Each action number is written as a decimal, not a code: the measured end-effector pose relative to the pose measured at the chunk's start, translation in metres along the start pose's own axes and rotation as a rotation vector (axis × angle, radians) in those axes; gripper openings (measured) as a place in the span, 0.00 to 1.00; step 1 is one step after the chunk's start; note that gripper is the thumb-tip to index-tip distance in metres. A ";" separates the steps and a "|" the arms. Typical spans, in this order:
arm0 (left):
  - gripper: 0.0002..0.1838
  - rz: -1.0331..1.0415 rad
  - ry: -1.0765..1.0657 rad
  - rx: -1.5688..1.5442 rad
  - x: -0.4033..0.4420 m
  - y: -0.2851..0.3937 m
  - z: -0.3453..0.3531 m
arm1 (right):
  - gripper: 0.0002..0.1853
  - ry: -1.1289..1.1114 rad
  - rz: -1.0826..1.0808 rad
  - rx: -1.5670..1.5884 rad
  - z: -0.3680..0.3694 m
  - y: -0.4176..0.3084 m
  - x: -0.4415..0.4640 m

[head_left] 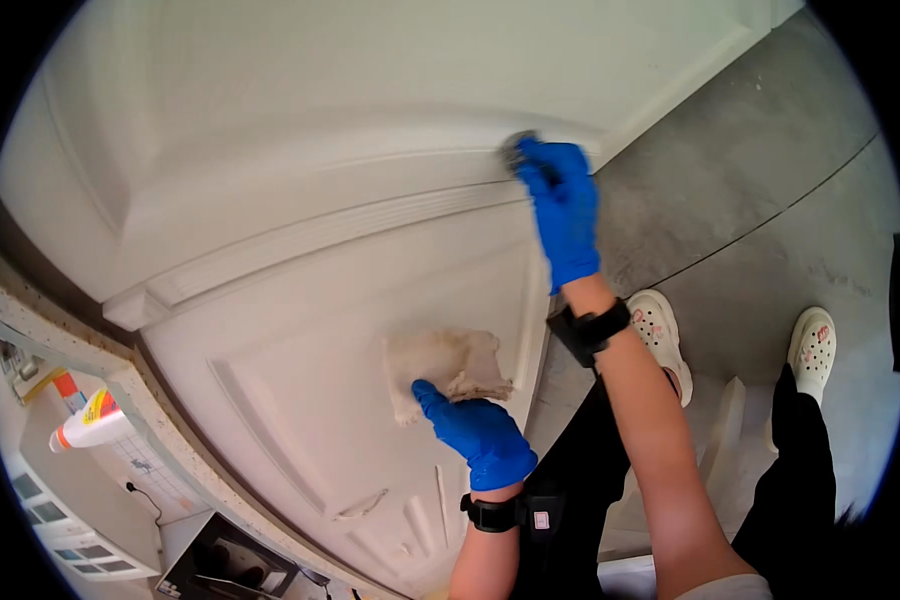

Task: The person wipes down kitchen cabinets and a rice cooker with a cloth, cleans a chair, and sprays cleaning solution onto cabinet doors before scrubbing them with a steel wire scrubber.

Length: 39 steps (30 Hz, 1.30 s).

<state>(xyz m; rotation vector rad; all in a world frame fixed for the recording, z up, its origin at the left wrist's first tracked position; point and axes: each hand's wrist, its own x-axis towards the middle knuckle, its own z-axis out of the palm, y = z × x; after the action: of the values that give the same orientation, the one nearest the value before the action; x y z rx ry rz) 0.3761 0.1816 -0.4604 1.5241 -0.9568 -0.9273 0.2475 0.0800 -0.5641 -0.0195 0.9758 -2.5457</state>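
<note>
My left hand [478,438], in a blue glove, holds a damp-looking, off-white cloth [440,360] with brownish stains. One digit lies on top of the cloth; the others are mostly hidden. Farther up, my right hand [567,210], also gloved in blue, is closed around a grey scouring pad, apparently steel wool [515,150]. The pad touches the white panelled door [300,130] near its moulding, by the edge on the right. Slight blur covers the right fingers. Black bands with small devices sit on both wrists.
A speckled stone edge [160,400] runs along the lower left. Beyond it are a white bottle with an orange cap [88,425], white cabinets [80,500] and a dark cooktop [225,560]. Grey floor [730,200] and my white clogs [655,325] show at right.
</note>
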 end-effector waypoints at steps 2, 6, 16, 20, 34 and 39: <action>0.25 0.009 -0.010 0.066 0.001 -0.003 0.003 | 0.11 -0.047 -0.089 -0.083 0.007 -0.008 0.006; 0.24 -0.016 -0.007 0.031 0.004 0.001 -0.003 | 0.13 -0.291 -0.309 -0.259 0.059 -0.035 -0.006; 0.23 -0.022 0.018 -0.011 0.002 -0.001 -0.008 | 0.08 -0.183 -0.331 -0.294 0.056 -0.019 -0.018; 0.24 -0.049 -0.013 -0.005 -0.003 0.006 0.001 | 0.08 -0.090 -0.321 -0.326 0.040 0.006 -0.020; 0.23 0.125 0.079 0.071 0.015 -0.007 -0.013 | 0.10 0.063 -0.081 -0.320 -0.028 0.054 -0.009; 0.24 0.027 0.032 0.113 0.013 -0.007 -0.014 | 0.12 -0.146 -0.372 -0.347 0.029 0.000 -0.008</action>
<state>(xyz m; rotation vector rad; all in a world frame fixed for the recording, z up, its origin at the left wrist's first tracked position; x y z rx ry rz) 0.3942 0.1754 -0.4664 1.6125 -1.0192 -0.8394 0.2594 0.0649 -0.5413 -0.5236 1.4522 -2.6087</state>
